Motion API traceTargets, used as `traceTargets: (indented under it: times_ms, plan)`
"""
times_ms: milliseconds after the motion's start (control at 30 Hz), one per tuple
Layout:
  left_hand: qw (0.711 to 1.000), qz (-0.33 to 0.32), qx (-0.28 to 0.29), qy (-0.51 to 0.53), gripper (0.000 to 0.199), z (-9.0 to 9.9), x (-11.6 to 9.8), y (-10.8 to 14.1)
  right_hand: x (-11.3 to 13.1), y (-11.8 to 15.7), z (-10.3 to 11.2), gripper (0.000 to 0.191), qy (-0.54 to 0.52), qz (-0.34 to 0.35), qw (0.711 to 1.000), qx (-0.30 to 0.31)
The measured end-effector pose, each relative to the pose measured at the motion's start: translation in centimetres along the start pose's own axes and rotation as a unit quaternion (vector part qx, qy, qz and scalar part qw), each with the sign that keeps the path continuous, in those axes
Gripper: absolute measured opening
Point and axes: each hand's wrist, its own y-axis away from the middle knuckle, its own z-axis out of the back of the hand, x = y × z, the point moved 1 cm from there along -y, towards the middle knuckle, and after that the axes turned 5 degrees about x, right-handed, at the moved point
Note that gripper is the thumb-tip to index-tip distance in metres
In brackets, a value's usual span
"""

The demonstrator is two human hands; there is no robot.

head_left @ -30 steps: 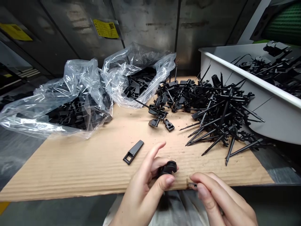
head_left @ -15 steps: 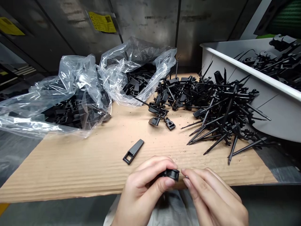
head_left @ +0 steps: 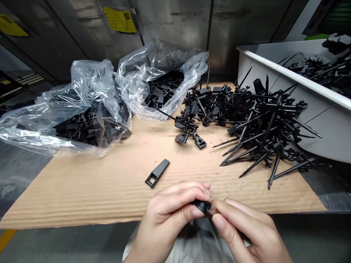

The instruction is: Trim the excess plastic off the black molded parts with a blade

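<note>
My left hand pinches a small black plastic part with a rounded end between thumb and fingers, just beyond the near edge of the cardboard. Right beside it, my right hand has thumb and forefinger pressed together at the part's right end. Something dark shows by those fingers, but most of it is hidden and its kind cannot be told. Ahead of my left hand, a flat black tapered piece with a square opening at its wide end lies on the cardboard.
Two clear plastic bags of black parts stand at the back left. A tangled pile of black sticks and plastic pieces covers the right side, beside a grey-white bin of similar parts. Metal panels rise behind.
My right hand has moved in to the black part; its fingertips were slightly apart from it before. The part has turned a little in my left hand. The view has shifted slightly.
</note>
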Motion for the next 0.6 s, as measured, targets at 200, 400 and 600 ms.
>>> traceTargets:
  times_ms: [200,400,600]
  plan:
    - [1.0,-0.005,0.005,0.0,0.025,0.05,-0.12,0.1,-0.09,0.13,-0.05,0.016,-0.007,-0.011,1.0,-0.019]
    - [1.0,-0.011,-0.003,-0.006,0.025,-0.05,-0.07,0.25,0.21,0.34,0.04,0.017,0.031,-0.011,0.999,0.0]
    - [1.0,-0.021,0.023,0.002,0.02,0.06,0.02,0.17,0.0,0.24,0.26,0.025,-0.234,-0.193,0.943,0.134]
